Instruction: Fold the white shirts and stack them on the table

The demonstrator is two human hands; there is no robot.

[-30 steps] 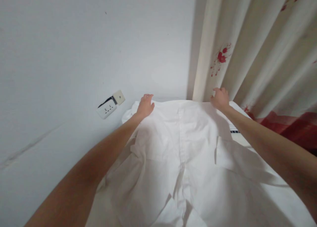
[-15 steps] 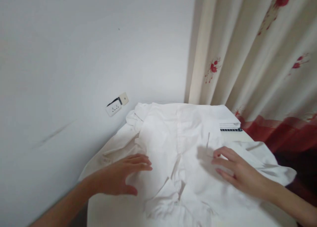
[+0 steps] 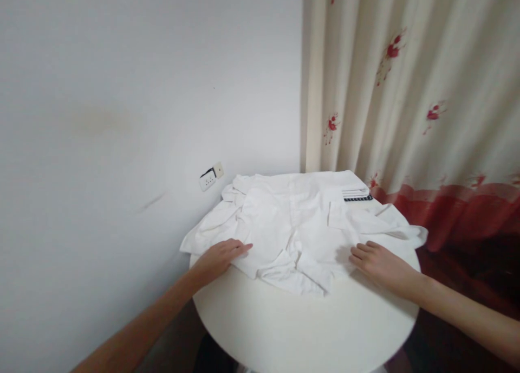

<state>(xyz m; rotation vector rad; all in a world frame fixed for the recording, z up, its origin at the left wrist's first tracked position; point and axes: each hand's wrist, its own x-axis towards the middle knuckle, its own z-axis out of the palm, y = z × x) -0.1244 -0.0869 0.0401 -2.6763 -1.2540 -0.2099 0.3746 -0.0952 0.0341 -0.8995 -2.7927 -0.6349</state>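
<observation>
Between left hand [image 3: 219, 258], with fingers stretched out, and right hand [image 3: 374, 262], with fingers curled, cannot tell if pinching, can see white shirt [image 3: 270, 221] lying flat upon round table [image 3: 300, 329], with collar [image 3: 280, 272] pointing to near side and long axis running away toward curtained corner.

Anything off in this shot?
Mostly the wall: a dark strip shows along the top of the socket, which may be loose, and a grey scuff lies below left of it. The white garment also pokes past the right edge of the table.
</observation>
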